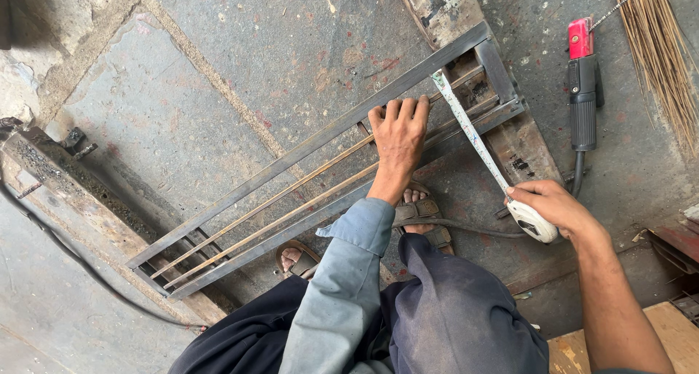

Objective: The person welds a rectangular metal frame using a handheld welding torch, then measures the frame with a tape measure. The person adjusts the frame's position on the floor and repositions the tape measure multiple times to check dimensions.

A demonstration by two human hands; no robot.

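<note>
Across one steel frame with two thin rods: left hand gripping its rail, right hand clasping one tape measure.

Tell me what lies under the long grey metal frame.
The long grey metal frame rests on a rusty steel beam at its left end and a rusty plate at its right. Stone floor shows between its thin rods. The left hand hides one spot.

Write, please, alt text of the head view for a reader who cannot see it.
A person's left hand grips the far bar of a long metal frame on a concrete floor, while the right hand holds a tape measure with its tape stretched across the frame. An angle grinder lies nearby.
</note>
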